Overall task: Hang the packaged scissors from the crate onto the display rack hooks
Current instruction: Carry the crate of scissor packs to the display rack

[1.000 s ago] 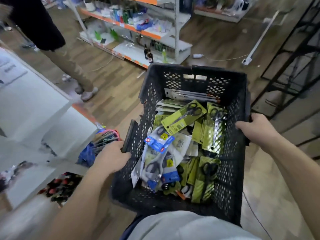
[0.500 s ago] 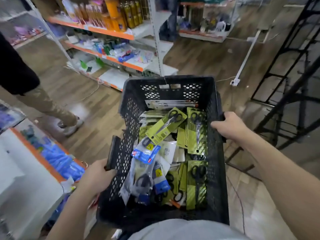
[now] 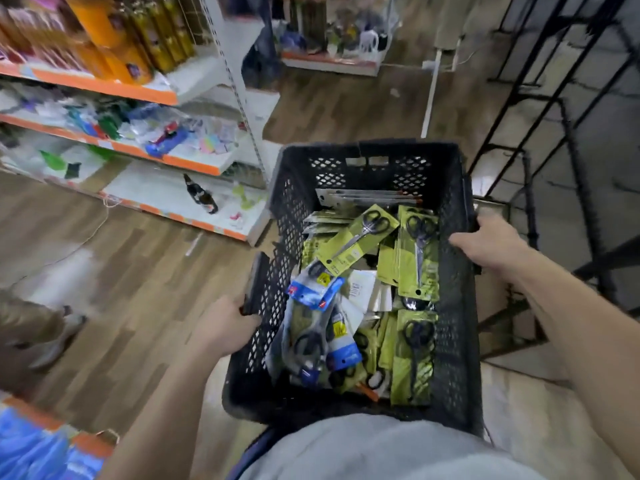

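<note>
I carry a black perforated plastic crate [image 3: 367, 168] in front of my body. Inside it lie several packaged scissors [image 3: 360, 237], most on yellow-green cards and some in blue-labelled packs [image 3: 313, 296]. My left hand [image 3: 221, 327] grips the handle flap on the crate's left wall. My right hand [image 3: 491, 242] grips the rim of the right wall. A black metal wire rack [image 3: 568, 140] stands to the right of the crate.
White shelves with orange edges [image 3: 138, 95] hold bottles and packets at the left. A dark bottle [image 3: 202, 199] lies on the lowest shelf. Another person's leg and shoe [image 3: 52, 337] are at the far left. A second shelf unit [image 3: 332, 60] stands ahead on the wooden floor.
I have moved forward and turned right with the crate. The shelves and the other person have slid left in view. Both hands keep the same hold on the crate.
</note>
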`<control>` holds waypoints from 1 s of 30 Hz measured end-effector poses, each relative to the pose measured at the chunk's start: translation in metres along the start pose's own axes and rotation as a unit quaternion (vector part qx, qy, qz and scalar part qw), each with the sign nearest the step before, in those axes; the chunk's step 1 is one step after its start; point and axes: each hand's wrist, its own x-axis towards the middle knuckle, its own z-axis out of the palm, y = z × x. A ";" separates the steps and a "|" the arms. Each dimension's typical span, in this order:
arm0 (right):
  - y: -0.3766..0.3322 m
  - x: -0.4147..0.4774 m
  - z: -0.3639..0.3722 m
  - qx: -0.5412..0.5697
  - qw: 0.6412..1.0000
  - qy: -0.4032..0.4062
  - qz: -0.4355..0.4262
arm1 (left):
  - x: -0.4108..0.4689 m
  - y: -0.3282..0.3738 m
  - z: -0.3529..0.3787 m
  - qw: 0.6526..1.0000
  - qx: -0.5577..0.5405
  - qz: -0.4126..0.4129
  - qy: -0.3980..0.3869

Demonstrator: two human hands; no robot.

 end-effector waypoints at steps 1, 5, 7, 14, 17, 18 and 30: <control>-0.004 0.012 -0.002 0.003 1.000 0.011 0.014 | 0.024 0.011 -0.013 1.000 0.017 0.015 -0.005; -0.014 0.055 -0.013 0.044 0.995 0.061 0.069 | 0.102 0.063 -0.050 0.996 0.060 0.059 -0.036; -0.019 0.078 -0.022 0.057 0.991 0.077 0.093 | 0.136 0.092 -0.059 0.995 0.068 0.061 -0.045; -0.016 0.174 -0.058 0.136 0.979 0.101 0.117 | 0.239 0.187 -0.080 0.987 0.116 0.107 -0.034; -0.029 0.223 -0.082 0.149 0.979 0.098 0.099 | 0.273 0.229 -0.101 0.987 0.126 0.101 -0.015; -0.033 0.240 -0.090 0.152 0.980 0.095 0.092 | 0.282 0.240 -0.106 0.987 0.129 0.097 -0.012; -0.071 0.406 -0.128 0.163 0.977 0.068 0.115 | 0.431 0.338 -0.116 0.982 0.139 0.109 -0.064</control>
